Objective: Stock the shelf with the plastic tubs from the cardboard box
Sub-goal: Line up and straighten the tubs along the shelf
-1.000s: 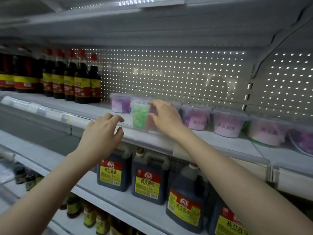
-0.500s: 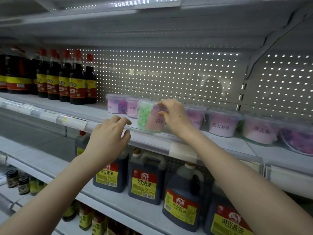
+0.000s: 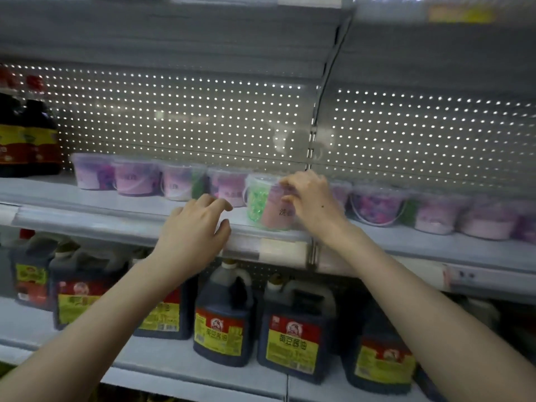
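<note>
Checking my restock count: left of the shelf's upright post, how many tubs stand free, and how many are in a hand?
Free-standing tubs: 4
Held tub, gripped by the right hand: 1
Total: 5

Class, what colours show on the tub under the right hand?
The tub shows green beads beside a pink label; head view.
</note>
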